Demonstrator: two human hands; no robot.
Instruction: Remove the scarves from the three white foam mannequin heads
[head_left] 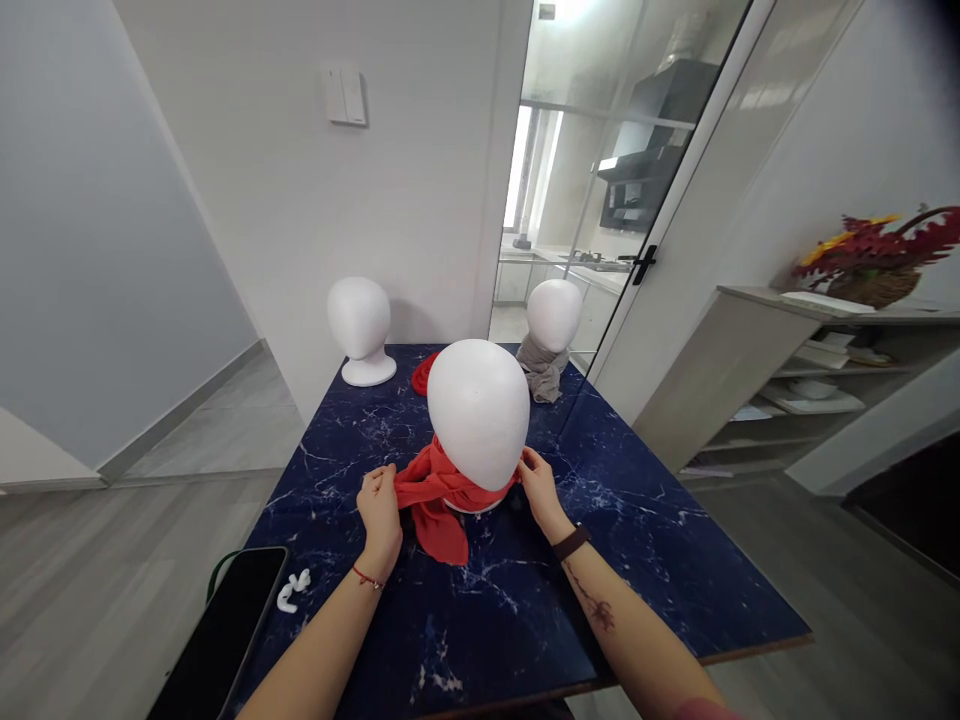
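A white mannequin head [478,410] stands before me on the dark blue marbled table [517,640]. Wrapped about its neck is a coral-red scarf [439,530], with one end hanging down over the front left of the base. My left hand [379,508] is closed on a stretch of the scarf, pulled out to the left of the neck. On the other side, my right hand [538,486] pinches the scarf close against the neck, partly behind the head. The back of the neck is hidden.
At the back left stands a bare white mannequin head [360,325]. Another mannequin head [555,312] at the back right wears a grey scarf [541,370]. A red cloth [422,375] lies between them. A phone [225,630] and white earbuds [292,590] are at the left edge.
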